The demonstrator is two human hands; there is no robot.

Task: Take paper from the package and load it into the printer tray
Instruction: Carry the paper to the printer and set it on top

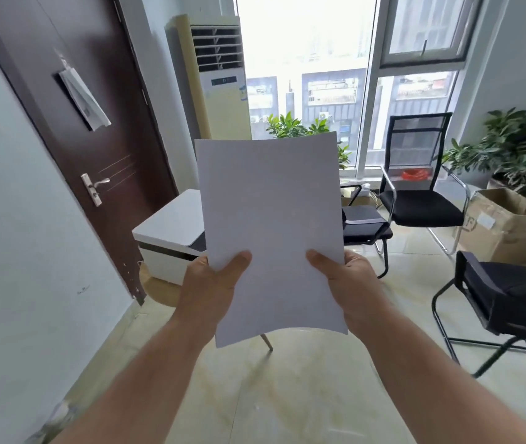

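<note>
A stack of blank white paper (pixel 271 219) stands upright in front of me, held at chest height in both hands. My left hand (pixel 213 283) grips its lower left edge with the thumb on the front face. On the lower right edge my right hand (pixel 345 280) grips the same way. Behind the sheets, to the left, a white printer (pixel 171 238) with a dark band sits on a low wooden stand; the paper hides its right part. No paper package is in view.
A dark brown door (pixel 72 129) is on the left. A tall air conditioner (pixel 220 78) stands by the window. Black chairs (pixel 421 193) (pixel 508 299), an open cardboard box (pixel 505 222) and potted plants (pixel 518 149) fill the right side. The floor is pale tile (pixel 287 395).
</note>
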